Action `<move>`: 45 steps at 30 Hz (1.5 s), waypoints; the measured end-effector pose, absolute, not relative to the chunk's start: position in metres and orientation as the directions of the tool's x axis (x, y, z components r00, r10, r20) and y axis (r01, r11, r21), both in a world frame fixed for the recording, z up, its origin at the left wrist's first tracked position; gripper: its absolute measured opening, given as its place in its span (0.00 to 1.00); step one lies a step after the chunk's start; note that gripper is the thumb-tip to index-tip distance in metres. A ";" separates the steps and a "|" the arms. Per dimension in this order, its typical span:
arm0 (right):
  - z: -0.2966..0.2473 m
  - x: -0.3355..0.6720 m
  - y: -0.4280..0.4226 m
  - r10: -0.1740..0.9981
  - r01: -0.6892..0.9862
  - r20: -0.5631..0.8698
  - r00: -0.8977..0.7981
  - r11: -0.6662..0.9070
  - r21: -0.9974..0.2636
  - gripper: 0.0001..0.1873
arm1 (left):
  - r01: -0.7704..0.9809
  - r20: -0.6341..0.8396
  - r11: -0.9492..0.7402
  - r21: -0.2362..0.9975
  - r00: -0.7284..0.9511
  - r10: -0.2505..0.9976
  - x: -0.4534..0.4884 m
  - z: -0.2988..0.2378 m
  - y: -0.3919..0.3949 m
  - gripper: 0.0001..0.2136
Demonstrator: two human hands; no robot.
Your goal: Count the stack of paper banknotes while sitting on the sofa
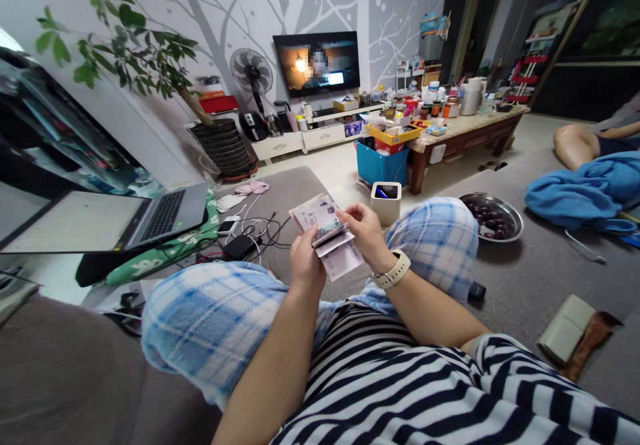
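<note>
- Head view: seated person's 2 bare hands above plaid pyjama knees [433, 248], banknotes [320, 217] held between them over grey sofa seat [295, 195].
- left hand [305, 262]: grip clenched on lower edge of notes.
- right hand [364, 228]: grip pinching notes from upper right; pale wristwatch [393, 269] on wrist.
- Notes: paper, v. light, thin, soft, likely to slip apart; best pinched at edges.
- Count: notes fanned, at least 3 visible, exact no. can't tell.
- Nearby: 1 cream cup [386, 200] just past right hand; 1 steel bowl [493, 217] of dark fruit to right; 1 laptop [170, 217] to left; cables [253, 230] beside it; 1 pale wallet [565, 330] low right.
- Far: 1 wooden worktop [465, 133] with jars; another person's bare leg [575, 146].
</note>
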State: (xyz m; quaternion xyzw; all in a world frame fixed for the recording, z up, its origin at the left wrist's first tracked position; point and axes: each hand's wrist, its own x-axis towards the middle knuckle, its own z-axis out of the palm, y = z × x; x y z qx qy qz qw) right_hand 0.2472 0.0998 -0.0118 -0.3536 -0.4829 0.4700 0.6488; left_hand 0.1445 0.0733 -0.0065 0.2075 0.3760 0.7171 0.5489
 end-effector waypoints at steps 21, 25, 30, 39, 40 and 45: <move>-0.009 0.246 0.097 0.956 -0.319 0.293 0.010 0.281 -0.905 0.14 | -0.628 -0.091 -0.189 0.755 -0.385 0.919 0.144 -0.012 0.082 0.08; -0.006 0.246 0.095 0.961 -0.338 0.275 0.001 0.260 -0.905 0.13 | -0.610 -0.103 -0.184 0.771 -0.404 0.909 0.144 -0.009 0.080 0.07; -0.006 0.246 0.095 0.963 -0.331 0.271 0.005 0.257 -0.908 0.13 | -0.589 -0.118 -0.173 0.789 -0.422 0.899 0.145 -0.007 0.079 0.07; -0.007 0.247 0.095 0.958 -0.325 0.285 0.012 0.274 -0.905 0.11 | -0.582 -0.145 -0.143 0.800 -0.420 0.896 0.146 -0.004 0.077 0.08; -0.008 0.247 0.095 0.958 -0.326 0.285 0.012 0.273 -0.905 0.11 | -0.580 -0.144 -0.142 0.802 -0.419 0.897 0.146 -0.004 0.077 0.08; -0.009 0.247 0.096 0.958 -0.325 0.285 0.006 0.272 -0.906 0.11 | -0.583 -0.126 -0.154 0.798 -0.411 0.903 0.145 -0.008 0.079 0.08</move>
